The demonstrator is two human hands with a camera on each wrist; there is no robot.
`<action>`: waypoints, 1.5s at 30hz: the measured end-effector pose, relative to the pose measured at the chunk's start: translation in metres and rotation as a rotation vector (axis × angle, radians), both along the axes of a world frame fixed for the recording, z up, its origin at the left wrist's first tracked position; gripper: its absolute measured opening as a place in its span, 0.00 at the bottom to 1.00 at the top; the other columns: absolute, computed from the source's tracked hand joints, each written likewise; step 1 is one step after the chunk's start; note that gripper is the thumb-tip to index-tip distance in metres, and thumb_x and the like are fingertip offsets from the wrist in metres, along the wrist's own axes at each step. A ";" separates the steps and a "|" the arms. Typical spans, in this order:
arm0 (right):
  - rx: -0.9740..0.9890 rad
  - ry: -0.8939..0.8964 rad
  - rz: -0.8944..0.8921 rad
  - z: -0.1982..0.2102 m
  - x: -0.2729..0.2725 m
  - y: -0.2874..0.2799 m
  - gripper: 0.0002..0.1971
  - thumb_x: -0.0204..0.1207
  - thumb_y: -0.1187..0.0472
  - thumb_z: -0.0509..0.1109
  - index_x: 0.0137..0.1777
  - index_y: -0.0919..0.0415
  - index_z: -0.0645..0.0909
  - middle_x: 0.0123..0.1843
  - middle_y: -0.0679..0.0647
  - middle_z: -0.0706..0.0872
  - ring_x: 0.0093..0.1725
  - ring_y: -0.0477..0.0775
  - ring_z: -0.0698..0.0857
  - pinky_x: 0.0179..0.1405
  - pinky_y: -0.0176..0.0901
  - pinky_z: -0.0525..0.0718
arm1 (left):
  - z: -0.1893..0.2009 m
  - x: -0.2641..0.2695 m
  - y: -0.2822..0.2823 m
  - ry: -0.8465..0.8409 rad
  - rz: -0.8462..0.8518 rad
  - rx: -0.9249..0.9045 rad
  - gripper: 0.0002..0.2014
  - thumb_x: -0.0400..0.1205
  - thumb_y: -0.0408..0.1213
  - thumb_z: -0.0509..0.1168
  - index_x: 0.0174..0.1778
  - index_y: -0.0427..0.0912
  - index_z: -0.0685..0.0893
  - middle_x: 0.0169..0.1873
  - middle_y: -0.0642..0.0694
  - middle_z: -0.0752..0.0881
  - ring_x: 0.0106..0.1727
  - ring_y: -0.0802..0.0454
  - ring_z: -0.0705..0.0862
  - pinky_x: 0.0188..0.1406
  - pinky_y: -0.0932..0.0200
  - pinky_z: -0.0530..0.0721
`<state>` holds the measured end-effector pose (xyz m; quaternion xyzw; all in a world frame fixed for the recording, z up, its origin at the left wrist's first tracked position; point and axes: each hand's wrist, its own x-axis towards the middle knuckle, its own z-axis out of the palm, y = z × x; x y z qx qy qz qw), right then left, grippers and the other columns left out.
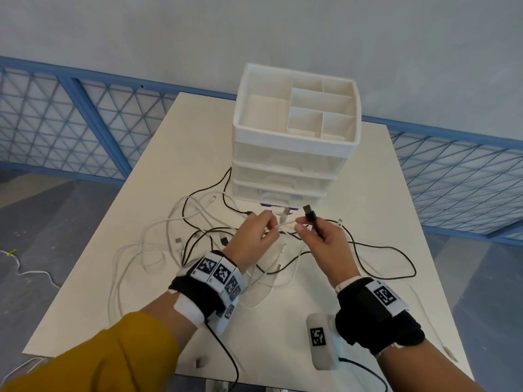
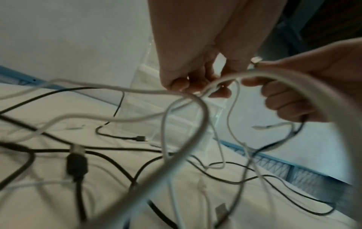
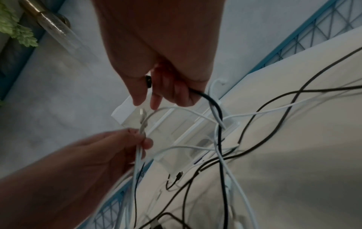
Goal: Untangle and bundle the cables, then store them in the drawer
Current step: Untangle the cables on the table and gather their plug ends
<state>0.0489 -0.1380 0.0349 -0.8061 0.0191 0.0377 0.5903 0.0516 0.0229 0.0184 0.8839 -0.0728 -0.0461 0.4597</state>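
A tangle of white cables (image 1: 147, 250) and black cables (image 1: 396, 258) lies across the white table (image 1: 198, 137). My left hand (image 1: 276, 226) pinches a white cable (image 2: 213, 86) just below its USB plug (image 1: 285, 214), lifted off the table. My right hand (image 1: 300, 223) grips a black cable (image 3: 213, 105) in its curled fingers, with the black USB plug (image 1: 309, 212) sticking up. Its thumb and forefinger reach toward the white plug (image 3: 143, 119). The white drawer unit (image 1: 288, 162) stands just behind both hands with three drawers shut.
An open compartment tray (image 1: 297, 108) tops the drawer unit. A purple strip (image 1: 278, 207) shows under its base. A blue mesh fence (image 1: 70, 123) runs behind the table. A loose white cable (image 1: 435, 329) trails to the right edge, and another cable (image 1: 28, 273) lies on the floor at left.
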 end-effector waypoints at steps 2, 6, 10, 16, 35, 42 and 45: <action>0.011 -0.014 0.009 0.006 0.006 0.008 0.05 0.73 0.59 0.74 0.37 0.51 0.83 0.23 0.44 0.61 0.24 0.43 0.61 0.25 0.32 0.62 | 0.009 -0.007 -0.006 -0.094 0.028 -0.040 0.04 0.83 0.35 0.57 0.46 0.40 0.76 0.40 0.48 0.78 0.45 0.52 0.73 0.41 0.67 0.71; -0.050 -0.066 0.080 0.016 0.015 0.018 0.11 0.72 0.60 0.75 0.29 0.56 0.82 0.20 0.46 0.70 0.24 0.43 0.66 0.26 0.34 0.64 | 0.013 -0.011 -0.013 -0.239 0.022 -0.068 0.08 0.83 0.33 0.57 0.55 0.36 0.77 0.45 0.52 0.76 0.48 0.56 0.72 0.48 0.75 0.70; 0.125 -0.082 -0.029 0.026 0.019 0.011 0.06 0.77 0.61 0.70 0.38 0.57 0.84 0.19 0.40 0.76 0.25 0.39 0.71 0.32 0.32 0.70 | 0.001 -0.018 0.008 -0.245 0.006 0.025 0.11 0.82 0.33 0.58 0.58 0.36 0.78 0.51 0.48 0.76 0.51 0.56 0.75 0.54 0.67 0.73; 0.264 -0.108 -0.047 0.042 0.015 0.006 0.18 0.85 0.54 0.56 0.34 0.55 0.76 0.30 0.46 0.82 0.35 0.50 0.83 0.44 0.40 0.82 | -0.033 -0.022 0.081 0.126 0.415 0.139 0.11 0.79 0.32 0.59 0.33 0.33 0.82 0.28 0.40 0.83 0.35 0.47 0.78 0.37 0.54 0.75; 0.078 -0.032 0.313 0.025 -0.003 0.038 0.09 0.71 0.70 0.75 0.45 0.54 0.86 0.21 0.41 0.58 0.22 0.41 0.61 0.33 0.27 0.73 | 0.040 -0.023 0.020 0.269 0.323 0.347 0.14 0.81 0.39 0.56 0.53 0.36 0.82 0.51 0.37 0.86 0.53 0.40 0.84 0.44 0.55 0.77; 0.065 -0.094 0.401 0.025 0.002 0.048 0.07 0.69 0.69 0.77 0.41 0.63 0.81 0.18 0.41 0.62 0.23 0.43 0.61 0.36 0.45 0.68 | 0.075 0.001 0.036 0.461 0.028 0.360 0.07 0.79 0.36 0.60 0.35 0.40 0.79 0.31 0.45 0.82 0.29 0.50 0.80 0.26 0.62 0.76; -0.054 -0.151 0.397 0.023 0.006 0.050 0.10 0.69 0.73 0.73 0.43 0.58 0.81 0.25 0.41 0.76 0.25 0.41 0.71 0.36 0.41 0.74 | 0.087 0.008 0.054 0.606 -0.148 0.244 0.13 0.80 0.38 0.62 0.29 0.42 0.80 0.23 0.49 0.80 0.21 0.55 0.77 0.23 0.64 0.75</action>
